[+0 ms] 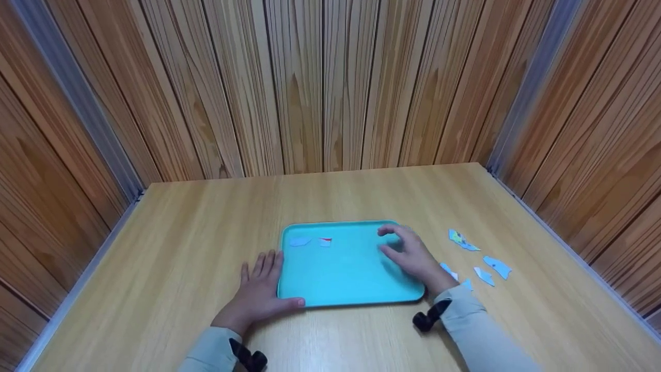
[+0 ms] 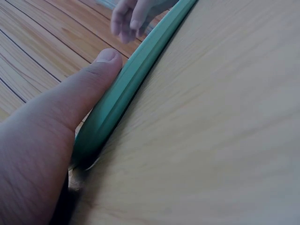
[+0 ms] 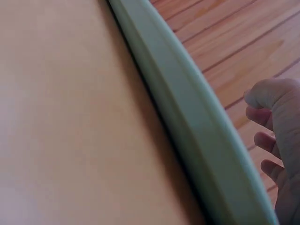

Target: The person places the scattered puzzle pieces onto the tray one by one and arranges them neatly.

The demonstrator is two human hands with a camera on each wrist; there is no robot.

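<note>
A turquoise tray [image 1: 346,274] lies on the wooden table. My left hand [image 1: 261,294] rests at its left side, fingers straight along the edge and thumb [image 2: 101,70] against the near rim. Over the tray's right part hovers my right hand [image 1: 413,253], its fingers loosely bent and the thumb apart from them, with nothing seen between. Near the tray's far left corner lie a pale blue scrap [image 1: 300,241] and, to its right, a small scrap with a red stripe [image 1: 325,242].
Several torn-looking blue pieces lie on the table right of the tray, among them one with a yellow-green print [image 1: 463,239] and a plainer one [image 1: 497,266]. My right forearm partly covers others [image 1: 467,284]. Wood-panelled walls [image 1: 320,88] enclose the table's back and sides.
</note>
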